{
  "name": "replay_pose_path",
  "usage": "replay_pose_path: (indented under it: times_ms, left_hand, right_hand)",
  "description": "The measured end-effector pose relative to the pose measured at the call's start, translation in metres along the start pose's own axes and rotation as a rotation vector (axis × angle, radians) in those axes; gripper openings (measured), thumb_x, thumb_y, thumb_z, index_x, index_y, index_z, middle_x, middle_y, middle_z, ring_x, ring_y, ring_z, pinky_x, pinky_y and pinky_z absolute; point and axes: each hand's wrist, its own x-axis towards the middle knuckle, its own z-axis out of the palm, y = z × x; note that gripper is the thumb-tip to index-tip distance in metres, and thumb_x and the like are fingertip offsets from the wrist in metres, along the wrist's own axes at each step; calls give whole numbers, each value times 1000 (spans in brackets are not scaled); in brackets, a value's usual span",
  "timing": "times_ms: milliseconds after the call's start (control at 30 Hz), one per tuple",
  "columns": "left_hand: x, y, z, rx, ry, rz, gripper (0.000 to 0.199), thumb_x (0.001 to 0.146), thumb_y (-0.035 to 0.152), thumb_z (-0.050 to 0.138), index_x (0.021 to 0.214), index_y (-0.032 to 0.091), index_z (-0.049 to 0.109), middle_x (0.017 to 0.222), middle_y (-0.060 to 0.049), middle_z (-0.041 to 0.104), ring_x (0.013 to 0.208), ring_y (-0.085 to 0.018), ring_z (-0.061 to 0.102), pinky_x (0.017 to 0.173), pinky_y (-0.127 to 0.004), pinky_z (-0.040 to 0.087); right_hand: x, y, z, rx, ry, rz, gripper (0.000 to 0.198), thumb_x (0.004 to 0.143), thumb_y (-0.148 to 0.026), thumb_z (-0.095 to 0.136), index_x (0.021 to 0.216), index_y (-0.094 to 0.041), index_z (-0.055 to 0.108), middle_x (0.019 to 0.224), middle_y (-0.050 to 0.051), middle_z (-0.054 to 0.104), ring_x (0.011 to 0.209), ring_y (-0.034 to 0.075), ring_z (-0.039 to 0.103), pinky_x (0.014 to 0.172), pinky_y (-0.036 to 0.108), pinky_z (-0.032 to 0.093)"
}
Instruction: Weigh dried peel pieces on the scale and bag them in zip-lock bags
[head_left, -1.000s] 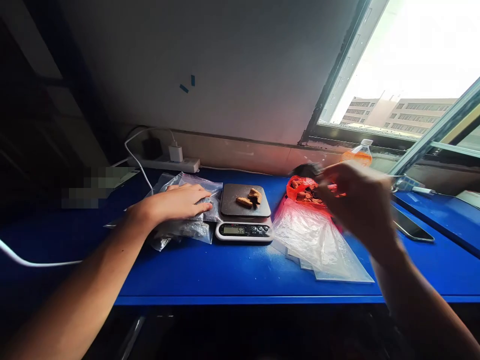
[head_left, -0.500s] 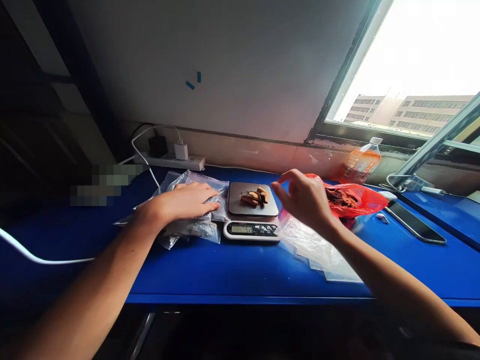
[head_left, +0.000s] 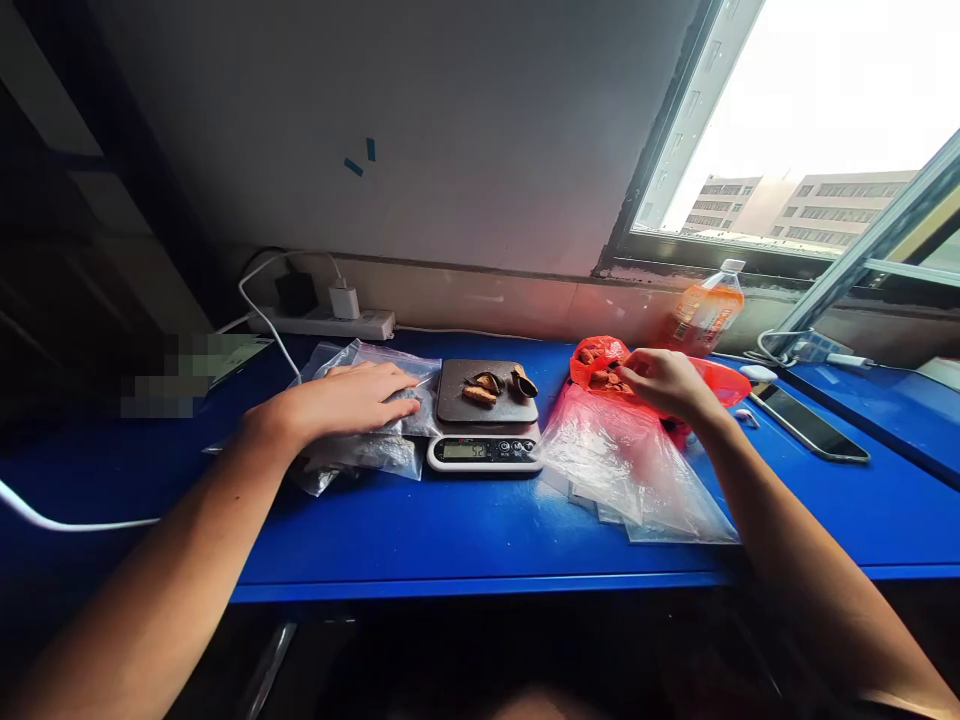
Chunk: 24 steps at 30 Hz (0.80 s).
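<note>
A small digital scale point(head_left: 486, 448) stands on the blue table point(head_left: 465, 530), with three brown pieces point(head_left: 491, 385) on its dark platform. My left hand point(head_left: 341, 400) lies flat, fingers spread, on a pile of filled clear zip bags point(head_left: 367, 450) left of the scale. My right hand point(head_left: 664, 382) reaches into a red plastic bag point(head_left: 592, 362) of brown pieces, to the right of the scale; its fingertips are at the pieces, and what they hold is unclear. A stack of empty clear bags point(head_left: 637, 470) lies in front of the red bag.
A power strip point(head_left: 330, 322) with chargers and white cables sits by the wall. An orange drink bottle point(head_left: 701, 312) stands under the window. A phone point(head_left: 810, 423) and an earbud point(head_left: 742, 413) lie at the right.
My right hand went from the red bag to the scale, left another piece on it, and has returned to the red bag. The left hand stayed on the bags.
</note>
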Motion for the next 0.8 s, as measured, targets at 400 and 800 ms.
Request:
replay_pose_path:
  times_ms: [400, 800]
  left_hand:
    - [-2, 1, -2, -2, -7, 5, 63, 91, 56, 32, 141, 26, 55, 151, -9, 51, 138, -32, 47, 113, -47, 38]
    - [-1, 1, 0, -32, -13, 10, 58, 92, 54, 34, 136, 27, 60, 150, -8, 52, 136, -33, 48, 111, -47, 41]
  right_hand:
    - [-27, -89, 17, -117, 209, -195, 21, 87, -32, 51, 75, -19, 63, 83, 11, 70, 73, 21, 58, 67, 32, 38]
    - [0, -111, 46, 215, -102, -356, 17, 87, -22, 57, 93, -17, 72, 94, 8, 75, 82, 19, 66, 78, 31, 47]
